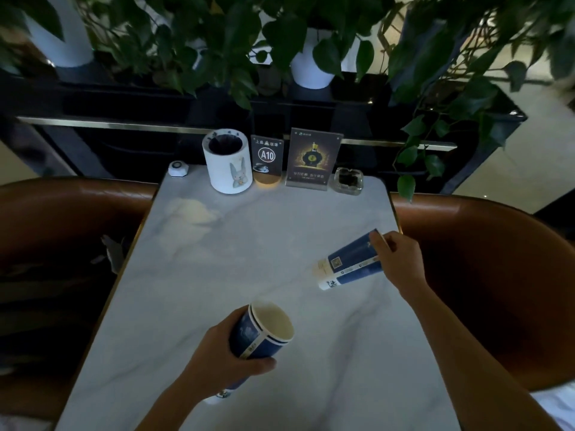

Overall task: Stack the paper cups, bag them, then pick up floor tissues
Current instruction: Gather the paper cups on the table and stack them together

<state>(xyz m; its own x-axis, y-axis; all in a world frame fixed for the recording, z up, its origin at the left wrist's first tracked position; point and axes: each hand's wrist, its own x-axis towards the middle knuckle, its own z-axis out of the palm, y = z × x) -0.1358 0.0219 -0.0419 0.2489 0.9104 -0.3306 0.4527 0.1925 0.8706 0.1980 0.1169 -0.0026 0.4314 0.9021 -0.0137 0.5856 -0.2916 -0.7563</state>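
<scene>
My left hand (217, 359) grips a short stack of blue and white paper cups (264, 331), tilted with the open mouth facing up and right, low over the marble table (249, 259). My right hand (401, 262) holds a second stack of nested blue cups (351, 262) by the rim end. That stack lies nearly sideways above the table's right side, with its white bottoms pointing left and down. The two stacks are apart, with bare table between them. No bag or floor tissues are in view.
At the table's far edge stand a white cylinder holder with a rabbit picture (227, 163), an A10 table sign (267, 160), an acrylic advert stand (314, 160), a glass ashtray (348, 180) and a small white call button (178, 168). Brown leather seats (497, 275) flank both sides; potted plants hang behind.
</scene>
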